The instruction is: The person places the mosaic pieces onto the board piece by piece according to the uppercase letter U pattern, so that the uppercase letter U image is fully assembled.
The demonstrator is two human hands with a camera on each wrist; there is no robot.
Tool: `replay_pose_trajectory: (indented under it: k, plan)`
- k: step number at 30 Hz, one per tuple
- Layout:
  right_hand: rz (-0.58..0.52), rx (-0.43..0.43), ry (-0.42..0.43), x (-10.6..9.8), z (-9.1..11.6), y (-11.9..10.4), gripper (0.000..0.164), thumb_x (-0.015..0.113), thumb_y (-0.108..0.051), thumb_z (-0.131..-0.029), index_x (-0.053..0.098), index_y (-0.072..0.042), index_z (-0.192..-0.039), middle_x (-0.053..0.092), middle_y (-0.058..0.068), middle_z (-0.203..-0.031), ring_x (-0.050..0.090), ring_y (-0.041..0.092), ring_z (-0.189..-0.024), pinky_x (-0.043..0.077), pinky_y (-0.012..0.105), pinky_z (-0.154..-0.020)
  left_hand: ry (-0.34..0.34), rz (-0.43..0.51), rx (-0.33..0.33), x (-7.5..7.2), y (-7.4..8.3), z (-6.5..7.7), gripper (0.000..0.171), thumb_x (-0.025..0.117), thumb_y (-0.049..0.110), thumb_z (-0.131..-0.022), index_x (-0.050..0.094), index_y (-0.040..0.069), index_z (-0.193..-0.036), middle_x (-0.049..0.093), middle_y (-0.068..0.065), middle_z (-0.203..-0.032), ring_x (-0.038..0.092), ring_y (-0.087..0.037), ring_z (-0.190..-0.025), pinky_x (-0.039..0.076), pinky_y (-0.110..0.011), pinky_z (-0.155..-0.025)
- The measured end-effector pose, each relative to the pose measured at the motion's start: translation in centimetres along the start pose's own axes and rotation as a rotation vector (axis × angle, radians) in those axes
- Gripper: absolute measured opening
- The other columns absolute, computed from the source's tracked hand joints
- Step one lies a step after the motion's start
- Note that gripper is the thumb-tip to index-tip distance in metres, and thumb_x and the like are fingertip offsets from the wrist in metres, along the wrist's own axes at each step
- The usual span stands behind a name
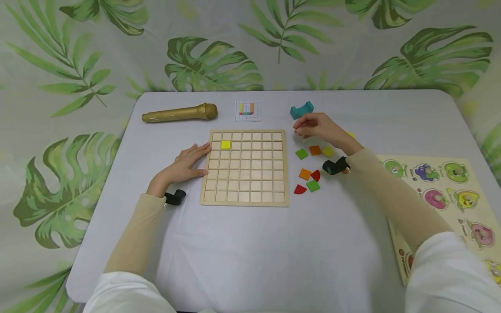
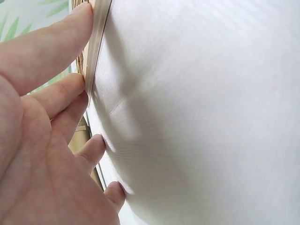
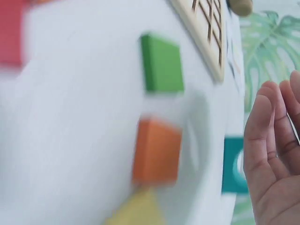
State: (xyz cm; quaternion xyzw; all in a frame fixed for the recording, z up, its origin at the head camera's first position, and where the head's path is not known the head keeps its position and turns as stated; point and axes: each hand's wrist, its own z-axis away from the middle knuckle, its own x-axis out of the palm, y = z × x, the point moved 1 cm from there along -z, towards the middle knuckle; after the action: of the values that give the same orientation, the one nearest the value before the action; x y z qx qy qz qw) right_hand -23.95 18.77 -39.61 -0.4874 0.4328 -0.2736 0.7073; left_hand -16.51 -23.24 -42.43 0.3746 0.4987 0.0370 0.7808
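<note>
A wooden grid board (image 1: 245, 198) lies at the table's middle with one yellow tile (image 1: 225, 144) set in its second row. My left hand (image 1: 197, 160) lies flat on the table, and its straight fingers (image 2: 56, 47) press on the board's left edge (image 2: 96, 42). Right of the board, my right hand (image 1: 304, 128) hovers relaxed and empty, just in front of a teal block (image 1: 301, 110). Under it lie a green tile (image 3: 162, 63), an orange tile (image 3: 156, 152) and a yellow tile (image 3: 138, 211).
More loose tiles, orange (image 1: 305, 174), red (image 1: 299, 189) and green (image 1: 313, 186), sit nearer me. Behind the board are a small pattern card (image 1: 248, 110) and a gold microphone (image 1: 180, 114). A fruit peg puzzle (image 1: 450, 182) fills the right edge.
</note>
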Motion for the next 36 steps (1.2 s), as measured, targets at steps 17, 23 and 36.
replay_pose_trajectory:
  k: [17,23,36]
  plan:
    - [0.007,0.182,0.083,-5.7,6.5,4.1,0.038,0.063,-0.022,-0.094,0.055,0.004,-0.121,0.065,0.0,-0.106,0.059,0.015,-0.095,0.049,0.021,-0.081,0.011,0.013,-0.009,0.2,0.1,0.4,0.074,0.063,0.023,-0.093,0.023,0.003,-0.152,0.011,-0.011,-0.159,-0.003,-0.036,-0.144,-0.005,-0.06,-0.108]
    - [0.043,0.162,0.068,-5.6,6.9,4.7,0.032,0.063,-0.01,-0.093,0.056,0.005,-0.12,0.065,0.002,-0.108,0.059,0.014,-0.091,0.048,0.023,-0.078,0.013,0.006,-0.009,0.2,0.1,0.5,0.074,0.064,0.023,-0.093,0.023,0.003,-0.151,0.011,-0.011,-0.159,-0.002,-0.036,-0.144,-0.005,-0.061,-0.108]
    - [0.279,0.056,0.024,-4.2,6.4,5.0,0.021,0.063,0.004,-0.088,0.066,0.002,-0.108,0.063,0.017,-0.108,0.056,0.023,-0.091,0.045,0.019,-0.075,0.013,0.002,-0.01,0.2,0.0,0.3,0.074,0.064,0.023,-0.093,0.023,0.004,-0.152,0.011,-0.01,-0.159,-0.003,-0.036,-0.144,-0.005,-0.06,-0.108]
